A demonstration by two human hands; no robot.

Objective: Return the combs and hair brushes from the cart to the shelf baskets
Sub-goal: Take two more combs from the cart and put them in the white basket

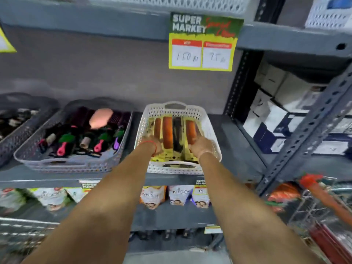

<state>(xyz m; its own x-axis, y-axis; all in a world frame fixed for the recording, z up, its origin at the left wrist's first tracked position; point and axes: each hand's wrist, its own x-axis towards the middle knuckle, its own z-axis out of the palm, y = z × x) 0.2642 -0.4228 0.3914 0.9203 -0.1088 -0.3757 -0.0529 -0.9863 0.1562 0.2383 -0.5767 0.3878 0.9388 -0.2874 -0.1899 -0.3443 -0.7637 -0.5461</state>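
The packaged combs [172,134] lie side by side inside the white basket [211,130], long axes running from its near handle toward the back wall. That basket sits on a grey metal shelf [238,149]; left of it a grey basket [26,155] holds hair brushes [83,140], above it hangs a price sign [203,42], to its lower right stands the cart [323,212]. Both arms reach straight into the white basket, left hand [151,142] and right hand [201,145] resting on the packs; finger grip cannot be told

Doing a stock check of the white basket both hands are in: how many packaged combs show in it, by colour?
In the white basket, between the left hand and right hand:
Orange combs: 3
Black combs: 1
Total: 4 visible; the hands may hide more.
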